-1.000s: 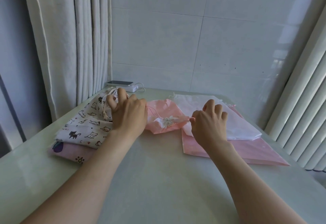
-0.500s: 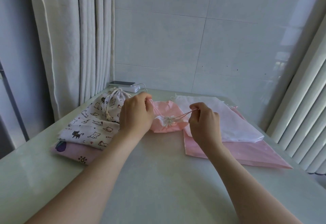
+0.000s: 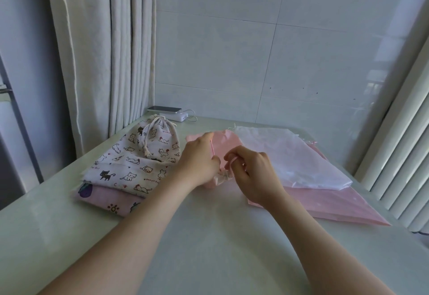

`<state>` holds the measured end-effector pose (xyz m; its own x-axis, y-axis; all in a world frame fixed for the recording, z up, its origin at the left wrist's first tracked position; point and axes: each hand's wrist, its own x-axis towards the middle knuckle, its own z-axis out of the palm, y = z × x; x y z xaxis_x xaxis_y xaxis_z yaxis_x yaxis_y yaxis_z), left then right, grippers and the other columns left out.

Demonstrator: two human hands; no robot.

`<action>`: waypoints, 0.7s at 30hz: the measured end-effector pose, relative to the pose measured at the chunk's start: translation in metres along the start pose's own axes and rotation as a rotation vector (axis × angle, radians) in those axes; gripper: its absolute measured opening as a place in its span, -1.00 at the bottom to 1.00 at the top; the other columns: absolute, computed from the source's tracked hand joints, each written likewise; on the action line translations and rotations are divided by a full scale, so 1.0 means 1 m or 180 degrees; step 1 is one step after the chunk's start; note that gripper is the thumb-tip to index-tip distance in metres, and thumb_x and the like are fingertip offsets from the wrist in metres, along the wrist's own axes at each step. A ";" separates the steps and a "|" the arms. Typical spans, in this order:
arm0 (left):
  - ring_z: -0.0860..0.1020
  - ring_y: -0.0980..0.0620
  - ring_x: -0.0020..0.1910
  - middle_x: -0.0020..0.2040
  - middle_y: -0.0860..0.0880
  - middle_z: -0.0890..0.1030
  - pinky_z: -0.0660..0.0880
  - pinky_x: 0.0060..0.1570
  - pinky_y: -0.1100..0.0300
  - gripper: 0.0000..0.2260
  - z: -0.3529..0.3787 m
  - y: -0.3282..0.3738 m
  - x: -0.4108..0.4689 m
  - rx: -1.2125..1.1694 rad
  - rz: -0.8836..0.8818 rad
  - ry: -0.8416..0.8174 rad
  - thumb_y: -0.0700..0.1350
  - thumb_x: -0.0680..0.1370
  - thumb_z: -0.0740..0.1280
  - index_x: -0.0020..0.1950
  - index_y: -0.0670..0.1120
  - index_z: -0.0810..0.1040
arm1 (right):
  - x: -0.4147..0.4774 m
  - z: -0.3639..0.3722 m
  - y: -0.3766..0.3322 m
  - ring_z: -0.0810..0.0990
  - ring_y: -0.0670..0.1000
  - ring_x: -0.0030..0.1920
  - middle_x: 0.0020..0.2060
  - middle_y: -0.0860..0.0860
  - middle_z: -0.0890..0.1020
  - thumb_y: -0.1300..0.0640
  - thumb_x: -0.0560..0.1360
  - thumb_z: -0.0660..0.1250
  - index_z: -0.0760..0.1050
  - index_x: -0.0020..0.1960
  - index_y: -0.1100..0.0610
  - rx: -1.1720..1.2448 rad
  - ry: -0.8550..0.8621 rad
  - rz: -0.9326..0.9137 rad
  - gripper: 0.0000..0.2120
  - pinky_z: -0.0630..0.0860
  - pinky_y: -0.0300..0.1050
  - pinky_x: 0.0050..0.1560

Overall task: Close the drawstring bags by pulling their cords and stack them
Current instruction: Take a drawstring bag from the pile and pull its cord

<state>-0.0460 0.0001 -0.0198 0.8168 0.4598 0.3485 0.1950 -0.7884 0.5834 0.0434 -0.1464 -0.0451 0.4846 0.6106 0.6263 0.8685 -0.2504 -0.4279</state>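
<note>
A small pink drawstring bag point(image 3: 224, 142) lies in the middle of the table, its mouth gathered tight toward me. My left hand point(image 3: 200, 159) pinches its pink cord on the left of the mouth. My right hand point(image 3: 251, 170) pinches the cord on the right, close to the left hand. To the left, a small cat-print bag point(image 3: 160, 138) with a tied white cord lies on a larger cat-print bag point(image 3: 130, 169), which lies on a pink printed bag point(image 3: 109, 199). To the right, a white bag point(image 3: 287, 155) lies flat on a large pink bag point(image 3: 334, 204).
A phone on a white power bank point(image 3: 170, 113) with a cable sits at the table's back left corner. Curtains point(image 3: 97, 51) hang on the left, a tiled wall behind, vertical slats point(image 3: 399, 155) on the right. Bare pale tabletop point(image 3: 209, 248) lies near me.
My hands have come closer together over the small pink bag's mouth; the right hand moved left and the cord between them is now shorter. The camera has shifted slightly.
</note>
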 end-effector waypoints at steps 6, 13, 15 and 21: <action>0.51 -0.24 0.23 0.15 -0.13 0.53 0.32 -0.07 0.10 -0.66 0.008 -0.001 0.000 0.0170 -0.0223 -0.0334 -0.07 0.56 0.41 0.25 -0.15 0.41 | 0.003 -0.004 0.000 0.59 0.01 -0.33 -0.40 -0.10 0.63 0.06 0.48 0.08 0.65 -0.15 0.05 -0.0295 -0.0305 0.0250 -0.66 0.57 0.04 -0.25; 0.60 -0.21 0.21 0.18 -0.18 0.65 0.52 0.16 0.02 -0.45 0.014 0.002 -0.001 -0.0155 -0.0006 -0.0139 -0.23 0.49 0.42 0.47 -0.14 0.40 | 0.004 -0.009 -0.006 0.68 0.01 -0.27 -0.37 -0.08 0.70 0.25 0.45 0.25 0.74 -0.15 0.06 -0.0043 -0.0505 0.0832 -0.71 0.65 0.02 -0.16; 0.64 -0.19 0.18 0.28 -0.18 0.63 0.55 0.20 -0.05 -0.40 0.014 0.004 -0.001 -0.0334 -0.0001 -0.0158 -0.27 0.48 0.36 0.53 -0.11 0.36 | 0.003 -0.012 -0.011 0.70 0.04 -0.31 -0.39 -0.02 0.70 0.28 0.46 0.21 0.73 -0.12 0.09 0.0238 -0.0568 0.0989 -0.69 0.68 0.06 -0.18; 0.70 0.02 0.01 0.54 -0.05 0.42 0.61 0.14 -0.08 -0.34 0.014 0.002 -0.002 -0.0839 0.0103 -0.0332 -0.30 0.55 0.27 0.64 0.02 0.24 | 0.005 -0.015 -0.017 0.71 0.21 -0.38 -0.32 0.12 0.73 0.27 0.54 0.20 0.67 -0.12 0.28 0.1169 -0.0215 0.1662 -0.74 0.69 0.22 -0.31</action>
<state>-0.0396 -0.0075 -0.0294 0.8744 0.3809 0.3005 0.0311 -0.6622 0.7487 0.0328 -0.1504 -0.0254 0.8160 0.5268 0.2379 0.4217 -0.2611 -0.8684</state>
